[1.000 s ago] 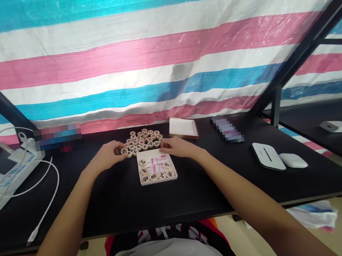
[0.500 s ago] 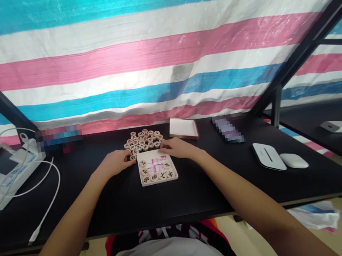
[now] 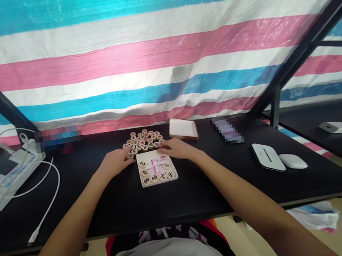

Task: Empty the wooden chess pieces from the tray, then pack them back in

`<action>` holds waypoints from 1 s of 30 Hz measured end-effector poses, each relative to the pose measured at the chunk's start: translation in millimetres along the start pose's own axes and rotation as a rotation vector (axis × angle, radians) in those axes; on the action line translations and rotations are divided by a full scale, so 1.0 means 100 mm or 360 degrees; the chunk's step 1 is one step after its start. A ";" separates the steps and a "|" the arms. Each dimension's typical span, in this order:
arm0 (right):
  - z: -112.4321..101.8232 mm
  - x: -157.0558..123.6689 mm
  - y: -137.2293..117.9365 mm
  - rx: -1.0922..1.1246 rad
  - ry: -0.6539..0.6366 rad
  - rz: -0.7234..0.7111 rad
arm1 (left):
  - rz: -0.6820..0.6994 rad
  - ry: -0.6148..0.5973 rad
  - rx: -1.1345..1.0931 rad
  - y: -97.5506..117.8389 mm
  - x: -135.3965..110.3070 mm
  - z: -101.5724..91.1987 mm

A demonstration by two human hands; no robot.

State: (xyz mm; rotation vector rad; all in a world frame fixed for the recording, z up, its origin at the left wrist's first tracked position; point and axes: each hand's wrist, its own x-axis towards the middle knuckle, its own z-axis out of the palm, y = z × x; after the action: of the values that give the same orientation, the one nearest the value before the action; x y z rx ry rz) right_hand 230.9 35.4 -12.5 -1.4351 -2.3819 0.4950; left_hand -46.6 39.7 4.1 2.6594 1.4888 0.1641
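My left hand (image 3: 116,161) is closed at the left edge of the piece pile, thumb and forefinger around a round Chinese chess piece (image 3: 130,156) with a black character. Just right of it lies a shallow white box (image 3: 160,183), with several black-lettered chess pieces (image 3: 154,178) along its left, near and right sides. Red-and-white printed paper or film (image 3: 157,166) shows in its middle. My right hand (image 3: 176,148) has its thumb and fingers at the box's far right corner; exact fingertip contact is hard to see. Beyond the box, red- and black-lettered pieces (image 3: 141,142) lie bunched together.
An upturned box lid (image 3: 182,129) lies behind my right hand. To the right are a blurred-out phone (image 3: 227,130), a white trackpad-like device (image 3: 268,156) and a white mouse (image 3: 292,161). A power strip (image 3: 8,183) with cables occupies the left of the black desk.
My left hand and the piece in it have shifted slightly left and away from me. My right hand stays at the box corner. The pieces in the box look unchanged.
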 end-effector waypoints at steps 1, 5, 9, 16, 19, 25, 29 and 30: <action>0.01 0.00 0.01 0.0003 0.0008 -0.0005 | 0.0010 0.0015 0.0006 0.02 -0.01 -0.02; 0.04 0.02 0.03 0.0023 0.0063 -0.0044 | 0.0037 0.0139 -0.0014 0.13 -0.06 -0.07; 0.07 0.03 0.06 0.0062 0.0100 -0.0069 | 0.0208 0.0146 -0.0148 0.25 -0.08 -0.02; 0.09 0.04 0.06 0.0055 0.0152 -0.0073 | 0.0294 0.0019 -0.0222 0.26 -0.08 0.07; 0.14 0.07 0.09 0.0010 0.0212 -0.0055 | 0.0250 -0.0045 -0.0289 0.23 -0.07 0.07; 0.16 0.08 0.13 0.0012 0.0228 -0.0110 | 0.0123 -0.0129 -0.0448 0.21 -0.01 0.11; 0.11 0.05 0.11 0.0047 0.0155 -0.0118 | 0.0092 -0.0131 -0.0522 0.23 -0.02 0.11; 0.10 0.04 0.11 0.0060 0.0140 -0.0116 | 0.0093 -0.0129 -0.0530 0.24 -0.03 0.10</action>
State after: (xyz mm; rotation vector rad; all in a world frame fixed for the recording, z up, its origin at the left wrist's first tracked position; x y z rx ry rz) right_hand 233.0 42.7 -25.9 -1.3211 -2.3334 0.4470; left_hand -26.6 24.2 -3.3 2.4131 1.2370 0.2778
